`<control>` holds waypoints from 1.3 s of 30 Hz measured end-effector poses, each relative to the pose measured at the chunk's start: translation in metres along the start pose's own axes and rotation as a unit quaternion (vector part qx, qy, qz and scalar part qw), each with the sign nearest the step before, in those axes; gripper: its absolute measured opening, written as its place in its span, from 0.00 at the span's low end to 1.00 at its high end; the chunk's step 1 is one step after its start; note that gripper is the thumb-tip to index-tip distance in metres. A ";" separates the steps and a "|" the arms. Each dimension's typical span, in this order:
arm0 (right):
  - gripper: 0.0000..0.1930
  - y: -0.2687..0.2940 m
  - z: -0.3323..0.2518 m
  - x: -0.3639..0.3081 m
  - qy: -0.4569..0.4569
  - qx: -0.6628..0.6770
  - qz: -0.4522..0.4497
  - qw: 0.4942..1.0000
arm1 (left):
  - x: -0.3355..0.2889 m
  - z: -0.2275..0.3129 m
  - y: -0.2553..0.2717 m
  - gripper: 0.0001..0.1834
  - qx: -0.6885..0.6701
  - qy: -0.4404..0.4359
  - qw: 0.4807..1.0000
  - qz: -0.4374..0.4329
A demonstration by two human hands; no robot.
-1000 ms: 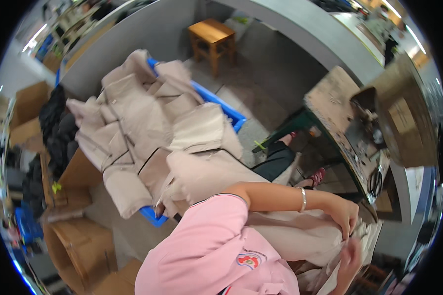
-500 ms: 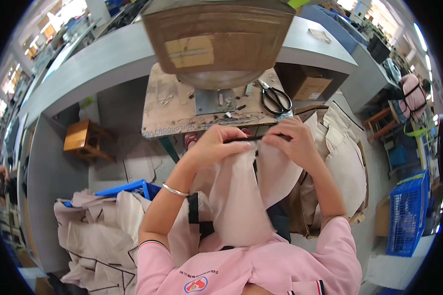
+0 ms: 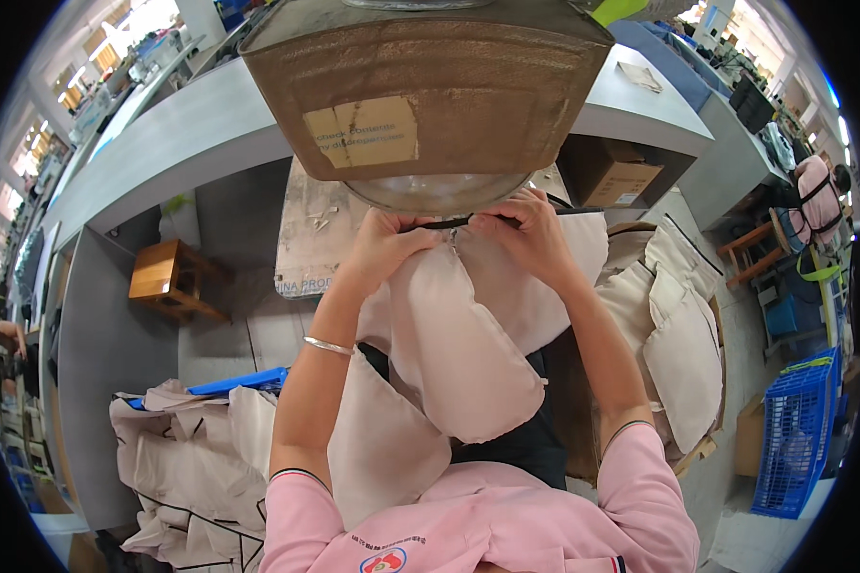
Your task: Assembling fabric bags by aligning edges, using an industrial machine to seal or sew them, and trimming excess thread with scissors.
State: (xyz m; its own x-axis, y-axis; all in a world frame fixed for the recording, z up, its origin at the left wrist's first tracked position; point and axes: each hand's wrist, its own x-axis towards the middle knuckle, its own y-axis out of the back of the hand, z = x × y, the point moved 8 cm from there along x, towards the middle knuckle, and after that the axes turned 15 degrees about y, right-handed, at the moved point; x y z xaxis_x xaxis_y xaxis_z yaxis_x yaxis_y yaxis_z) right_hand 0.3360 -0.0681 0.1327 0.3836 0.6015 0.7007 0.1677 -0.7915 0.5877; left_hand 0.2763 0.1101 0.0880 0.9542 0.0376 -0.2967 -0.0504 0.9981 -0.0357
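Note:
A beige fabric piece (image 3: pixel 463 358) with a black binding strip (image 3: pixel 454 223) along its far edge hangs from my two hands toward my lap. My left hand (image 3: pixel 388 246) pinches the strip at its left part, and my right hand (image 3: pixel 530 234) grips it a short way to the right. Both hold it at the front rim of a round, pale translucent guard (image 3: pixel 440 194). Above that sits a brown cardboard-covered box (image 3: pixel 449 115), which hides whatever is behind my fingertips. Under the guard stands a worn work board (image 3: pixel 306 253) with small scraps.
On my left, more beige fabric (image 3: pixel 186 449) with black edging overflows a blue crate (image 3: pixel 244 381). Beige pieces (image 3: pixel 683 353) fill a carton on my right. A wooden stool (image 3: pixel 165 275), a blue basket (image 3: pixel 795 435) and a grey counter (image 3: pixel 201 148) surround the spot.
Both hands have moved forward with the fabric, up to the guard's rim. The view has tilted, and the black-handled scissors and metal plate on the board are now mostly covered.

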 end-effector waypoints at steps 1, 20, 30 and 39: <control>0.06 -0.006 0.006 0.002 -0.011 0.016 -0.008 1.000 | 0.001 0.001 0.003 0.09 -0.019 0.000 1.000 0.002; 0.12 -0.017 0.014 0.017 -0.053 0.129 0.044 0.989 | 0.010 0.000 0.028 0.10 -0.110 -0.027 0.992 0.046; 0.05 0.056 -0.049 0.006 0.018 -0.169 -0.012 0.985 | -0.040 -0.006 0.046 0.07 -0.055 -0.016 0.996 0.066; 0.04 0.182 -0.061 -0.038 0.019 -0.390 -0.029 0.920 | -0.102 -0.075 -0.032 0.06 0.061 0.023 0.998 0.026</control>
State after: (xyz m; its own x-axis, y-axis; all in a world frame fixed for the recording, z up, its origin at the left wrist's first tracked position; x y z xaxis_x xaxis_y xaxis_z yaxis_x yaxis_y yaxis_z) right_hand 0.2968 -0.2281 0.2372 0.3599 0.6562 0.6632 -0.5213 -0.4481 0.7262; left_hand 0.1587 0.0708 0.0481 0.9364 0.0902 -0.3392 -0.0607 0.9935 0.0965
